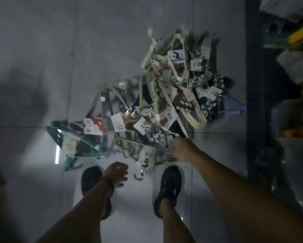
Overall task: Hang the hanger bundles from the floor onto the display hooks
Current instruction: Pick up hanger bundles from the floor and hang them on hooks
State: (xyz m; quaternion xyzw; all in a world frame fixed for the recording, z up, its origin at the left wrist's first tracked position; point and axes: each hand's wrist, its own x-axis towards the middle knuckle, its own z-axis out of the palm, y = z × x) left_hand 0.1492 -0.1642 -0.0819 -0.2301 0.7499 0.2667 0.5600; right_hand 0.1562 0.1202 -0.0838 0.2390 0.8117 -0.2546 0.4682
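Grey tiled floor (42, 50): tangled cream and teal plastic hanger bundles (164, 102), likely light, stiff, snag-prone; take by chrome hook (139, 176). Right hand (184, 149) curled, grip unclear; left hand (116, 174) relaxed, empty.

Both bare arms reach downward. The right hand (184, 149) stretches farther forward, fingers curled under (what they close on is hidden). The left hand (116, 173) hangs nearer the body, fingers loosely bent, holding nothing, a dark band (109, 181) at its wrist.
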